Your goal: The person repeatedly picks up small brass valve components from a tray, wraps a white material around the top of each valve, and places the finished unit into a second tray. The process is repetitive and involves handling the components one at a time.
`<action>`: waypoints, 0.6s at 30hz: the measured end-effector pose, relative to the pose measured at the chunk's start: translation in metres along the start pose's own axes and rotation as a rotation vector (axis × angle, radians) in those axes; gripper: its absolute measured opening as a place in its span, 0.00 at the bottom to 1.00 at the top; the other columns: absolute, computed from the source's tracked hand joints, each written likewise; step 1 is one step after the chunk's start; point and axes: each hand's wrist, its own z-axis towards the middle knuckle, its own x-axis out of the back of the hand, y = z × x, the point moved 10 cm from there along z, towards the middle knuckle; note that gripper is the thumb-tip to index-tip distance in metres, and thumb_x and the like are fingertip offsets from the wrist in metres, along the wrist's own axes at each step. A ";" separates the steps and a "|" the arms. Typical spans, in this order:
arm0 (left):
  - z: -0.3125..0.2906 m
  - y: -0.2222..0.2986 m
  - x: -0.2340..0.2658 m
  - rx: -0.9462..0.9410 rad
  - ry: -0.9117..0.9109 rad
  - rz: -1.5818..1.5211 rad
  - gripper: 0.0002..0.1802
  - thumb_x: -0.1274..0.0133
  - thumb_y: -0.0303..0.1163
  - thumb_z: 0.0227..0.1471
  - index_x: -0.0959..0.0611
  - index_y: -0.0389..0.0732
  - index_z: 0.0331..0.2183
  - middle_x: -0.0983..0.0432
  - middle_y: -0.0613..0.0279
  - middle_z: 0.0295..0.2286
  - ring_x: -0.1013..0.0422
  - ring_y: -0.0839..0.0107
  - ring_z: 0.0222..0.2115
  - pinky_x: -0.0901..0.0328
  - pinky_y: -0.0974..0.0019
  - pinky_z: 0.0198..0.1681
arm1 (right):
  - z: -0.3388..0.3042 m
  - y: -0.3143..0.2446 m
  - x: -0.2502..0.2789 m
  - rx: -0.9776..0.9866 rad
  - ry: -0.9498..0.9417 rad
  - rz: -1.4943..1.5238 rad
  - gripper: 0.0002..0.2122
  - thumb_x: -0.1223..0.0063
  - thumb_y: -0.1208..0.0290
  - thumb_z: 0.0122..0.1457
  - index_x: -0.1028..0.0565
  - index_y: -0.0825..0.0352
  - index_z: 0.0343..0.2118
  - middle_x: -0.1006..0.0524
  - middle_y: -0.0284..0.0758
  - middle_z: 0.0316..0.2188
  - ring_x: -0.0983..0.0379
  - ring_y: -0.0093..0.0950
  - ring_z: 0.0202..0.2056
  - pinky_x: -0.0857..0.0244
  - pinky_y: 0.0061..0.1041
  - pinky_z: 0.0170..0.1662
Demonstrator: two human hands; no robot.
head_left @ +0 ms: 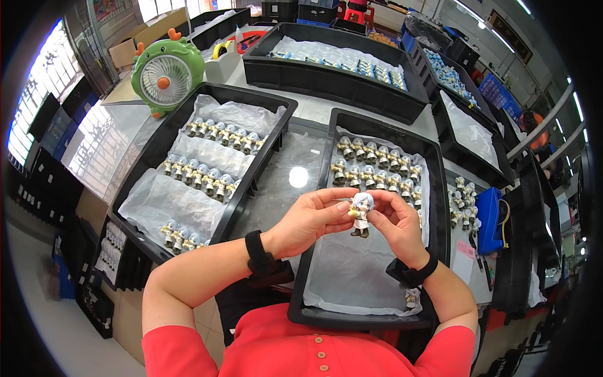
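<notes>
A small figurine [360, 220] with pale blue-grey hair, a white outfit and dark boots is held upright between both hands. My left hand [314, 217] pinches it from the left with thumb and fingers. From the other side, my right hand [400, 227] grips it with the thumb at its edge. Below them lies a black tray [331, 166] lined with thin white sheet. Rows of similar figurines [370, 154] stand in its far part, and a single figurine [411, 298] lies near its front right corner.
A second black tray [286, 113] with rows of figurines stands at the left. Behind it is a green fan [166, 78]. A larger tray [257, 70] sits at the back. At the right are loose figurines [463, 204], a blue container [488, 220] and pens [487, 273].
</notes>
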 end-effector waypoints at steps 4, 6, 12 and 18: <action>0.000 -0.002 0.002 0.021 0.013 0.006 0.24 0.51 0.36 0.59 0.32 0.39 0.55 0.28 0.60 0.47 0.29 0.71 0.46 0.34 0.65 0.52 | 0.000 0.003 0.001 -0.043 0.011 0.029 0.14 0.45 0.77 0.58 0.29 0.70 0.46 0.25 0.30 0.35 0.28 0.16 0.37 0.33 0.16 0.42; 0.000 -0.003 0.002 0.032 0.019 0.008 0.24 0.51 0.37 0.59 0.32 0.39 0.55 0.28 0.60 0.46 0.29 0.72 0.46 0.34 0.65 0.52 | 0.000 0.004 0.002 -0.065 0.022 0.016 0.13 0.45 0.76 0.58 0.28 0.71 0.46 0.25 0.29 0.34 0.28 0.16 0.35 0.33 0.15 0.40; 0.001 -0.006 0.004 0.048 0.016 0.020 0.24 0.53 0.38 0.60 0.32 0.39 0.55 0.28 0.59 0.46 0.29 0.71 0.46 0.34 0.64 0.50 | -0.001 0.007 0.002 -0.128 0.026 0.008 0.13 0.46 0.75 0.58 0.28 0.71 0.45 0.25 0.28 0.30 0.29 0.14 0.31 0.34 0.14 0.36; 0.001 -0.006 0.003 0.073 0.031 -0.006 0.23 0.51 0.38 0.59 0.30 0.37 0.53 0.26 0.59 0.43 0.28 0.72 0.43 0.33 0.67 0.51 | -0.001 0.011 0.003 -0.155 0.024 0.043 0.13 0.45 0.74 0.58 0.28 0.71 0.45 0.24 0.28 0.29 0.29 0.14 0.30 0.34 0.14 0.34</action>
